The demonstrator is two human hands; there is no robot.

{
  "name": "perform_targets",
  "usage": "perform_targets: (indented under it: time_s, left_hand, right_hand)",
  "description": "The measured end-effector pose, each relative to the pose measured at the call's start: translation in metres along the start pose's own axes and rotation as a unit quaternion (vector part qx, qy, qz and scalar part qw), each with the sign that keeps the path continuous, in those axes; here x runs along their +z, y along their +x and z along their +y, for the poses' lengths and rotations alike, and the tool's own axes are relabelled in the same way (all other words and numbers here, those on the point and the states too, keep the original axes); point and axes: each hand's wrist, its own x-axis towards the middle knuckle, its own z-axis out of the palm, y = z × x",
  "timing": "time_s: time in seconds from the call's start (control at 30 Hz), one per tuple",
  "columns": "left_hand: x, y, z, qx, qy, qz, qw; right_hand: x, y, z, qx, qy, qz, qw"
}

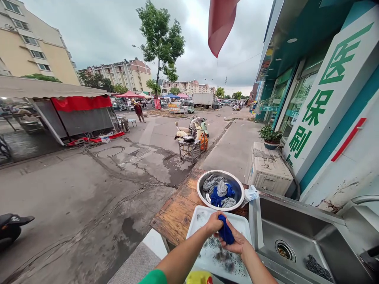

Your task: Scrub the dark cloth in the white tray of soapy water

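My left hand point(213, 225) and my right hand point(237, 244) are both closed on a dark blue cloth point(226, 232), held over a white tray point(237, 223) that has suds and dark spots on it. Just beyond the tray sits a metal bowl point(201, 185) holding several grey and blue cloths. Both stand on a wet wooden counter point(176, 215).
A steel sink point(296, 232) lies to the right, with a dark scouring pad point(318, 268) in its basin and a faucet point(359, 201) above. A yellow bottle top point(199, 278) shows at the bottom. An air-conditioner unit point(268, 167) stands behind the counter. Scooters and a metal cart point(189, 146) stand on the street.
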Motion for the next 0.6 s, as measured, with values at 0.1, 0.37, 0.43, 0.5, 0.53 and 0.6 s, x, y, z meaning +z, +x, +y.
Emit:
perform_targets:
  time_s: [0.1,0.37,0.43,0.5,0.53,0.6]
  left_hand:
    - [0.000,0.005,0.007,0.012,0.060,0.004,0.998]
    - [-0.032,0.005,0.013,-0.071,-0.069,-0.280,0.955]
    - [-0.034,0.002,0.007,-0.096,-0.208,-0.332,0.915]
    - [-0.028,0.002,0.002,-0.065,-0.301,-0.309,0.900]
    - [-0.024,0.003,0.000,-0.043,-0.326,-0.288,0.899]
    - [-0.014,0.007,-0.003,-0.020,-0.351,-0.254,0.901]
  right_hand:
    - [-0.005,0.001,0.002,0.019,0.001,-0.034,0.999]
    - [-0.010,-0.009,-0.004,0.069,0.015,-0.086,0.994]
    - [-0.004,-0.010,-0.003,0.069,0.057,-0.072,0.993]
    - [0.003,-0.008,-0.001,0.068,0.090,-0.041,0.993]
    - [0.006,-0.006,-0.001,0.072,0.095,-0.026,0.993]
    - [0.009,-0.001,-0.001,0.088,0.074,-0.009,0.993]
